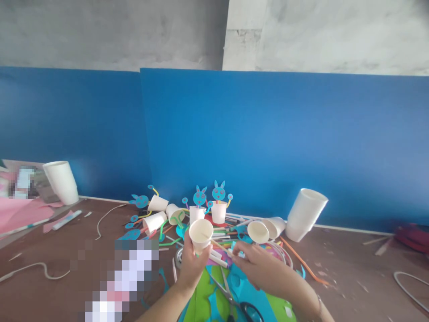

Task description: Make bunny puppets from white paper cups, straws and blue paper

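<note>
- Paper cup (201, 239): approx 6 o'clock in view, L hand (193, 267)'s grip curled round it.
- R hand (251, 261) at cup's 4 o'clock, fingers bunched; can't tell what they pinch.
- Prob. best: steady cup w/o denting it; mind scissors (229, 296), cup's 5 o'clock.

2 bare hands (193, 264) (251, 261), thin right-wrist bracelet (319, 305)

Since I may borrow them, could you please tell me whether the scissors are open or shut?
The scissors are open: their two blades spread apart in a V.
</note>
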`<state>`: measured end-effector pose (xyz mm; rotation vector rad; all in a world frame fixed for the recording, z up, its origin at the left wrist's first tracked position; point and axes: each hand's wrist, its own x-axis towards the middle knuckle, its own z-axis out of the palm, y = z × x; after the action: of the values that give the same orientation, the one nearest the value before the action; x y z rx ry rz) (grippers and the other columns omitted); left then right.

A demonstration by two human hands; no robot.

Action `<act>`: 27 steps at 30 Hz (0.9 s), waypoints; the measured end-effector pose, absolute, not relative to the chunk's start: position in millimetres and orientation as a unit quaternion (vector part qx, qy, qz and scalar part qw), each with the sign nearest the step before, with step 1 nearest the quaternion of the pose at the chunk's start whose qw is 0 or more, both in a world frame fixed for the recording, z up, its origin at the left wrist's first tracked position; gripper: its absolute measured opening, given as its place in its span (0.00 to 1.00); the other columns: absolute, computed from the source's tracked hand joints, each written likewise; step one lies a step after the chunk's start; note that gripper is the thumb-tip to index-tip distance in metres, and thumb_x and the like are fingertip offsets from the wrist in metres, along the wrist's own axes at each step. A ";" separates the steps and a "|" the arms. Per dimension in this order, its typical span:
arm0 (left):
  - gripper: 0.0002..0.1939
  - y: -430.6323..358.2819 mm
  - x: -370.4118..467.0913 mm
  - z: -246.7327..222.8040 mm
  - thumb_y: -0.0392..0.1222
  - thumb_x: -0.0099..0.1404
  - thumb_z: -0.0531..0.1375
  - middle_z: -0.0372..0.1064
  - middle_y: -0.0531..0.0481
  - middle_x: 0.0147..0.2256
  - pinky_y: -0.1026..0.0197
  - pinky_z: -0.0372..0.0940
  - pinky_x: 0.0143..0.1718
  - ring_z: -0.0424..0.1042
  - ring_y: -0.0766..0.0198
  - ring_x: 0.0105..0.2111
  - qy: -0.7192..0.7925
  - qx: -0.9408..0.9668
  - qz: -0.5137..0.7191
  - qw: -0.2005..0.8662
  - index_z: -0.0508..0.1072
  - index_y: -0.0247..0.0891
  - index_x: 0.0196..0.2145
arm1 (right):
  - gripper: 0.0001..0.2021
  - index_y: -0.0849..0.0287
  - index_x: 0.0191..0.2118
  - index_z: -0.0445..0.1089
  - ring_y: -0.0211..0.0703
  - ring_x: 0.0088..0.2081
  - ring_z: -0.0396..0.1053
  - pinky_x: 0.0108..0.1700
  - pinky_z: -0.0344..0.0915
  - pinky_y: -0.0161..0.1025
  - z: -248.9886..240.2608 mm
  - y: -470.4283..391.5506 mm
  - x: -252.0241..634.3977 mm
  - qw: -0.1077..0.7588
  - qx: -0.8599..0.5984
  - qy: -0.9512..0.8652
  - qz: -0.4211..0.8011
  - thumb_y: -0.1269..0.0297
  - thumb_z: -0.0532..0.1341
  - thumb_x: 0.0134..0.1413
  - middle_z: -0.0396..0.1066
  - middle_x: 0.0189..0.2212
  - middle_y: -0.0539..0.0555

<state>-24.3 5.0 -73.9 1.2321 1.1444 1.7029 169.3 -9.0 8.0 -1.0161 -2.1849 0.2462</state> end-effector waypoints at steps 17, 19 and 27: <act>0.29 3.5 -26.5 -72.9 0.44 0.57 0.61 0.69 0.44 0.47 0.54 0.61 0.50 0.68 0.53 0.48 0.470 0.550 0.620 0.304 0.60 0.40 0.55 | 0.14 0.56 0.29 0.70 0.43 0.24 0.66 0.26 0.55 0.38 14.9 -14.7 135.6 0.185 -0.479 -0.840 0.176 0.76 0.49 0.55 0.70 0.22 0.53; 0.29 3.6 -26.9 -71.7 0.44 0.57 0.60 0.69 0.43 0.46 0.53 0.61 0.50 0.69 0.53 0.47 0.475 0.559 0.610 0.300 0.59 0.39 0.56 | 0.15 0.57 0.29 0.70 0.44 0.28 0.68 0.29 0.57 0.38 15.3 -15.3 131.1 0.184 -0.511 -0.814 0.207 0.74 0.48 0.57 0.70 0.24 0.53; 0.32 6.7 -27.0 -71.9 0.44 0.54 0.58 0.70 0.41 0.47 0.51 0.63 0.49 0.70 0.52 0.46 0.499 0.529 0.606 0.322 0.58 0.37 0.56 | 0.11 0.55 0.32 0.62 0.32 0.12 0.38 0.16 0.42 0.31 -0.9 -4.4 124.9 0.204 -0.503 -0.578 0.610 0.58 0.47 0.60 0.46 0.11 0.39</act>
<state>-27.0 6.7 -71.9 1.3896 1.3089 1.5917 124.9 -4.4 -0.9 -1.4019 -1.6126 1.7002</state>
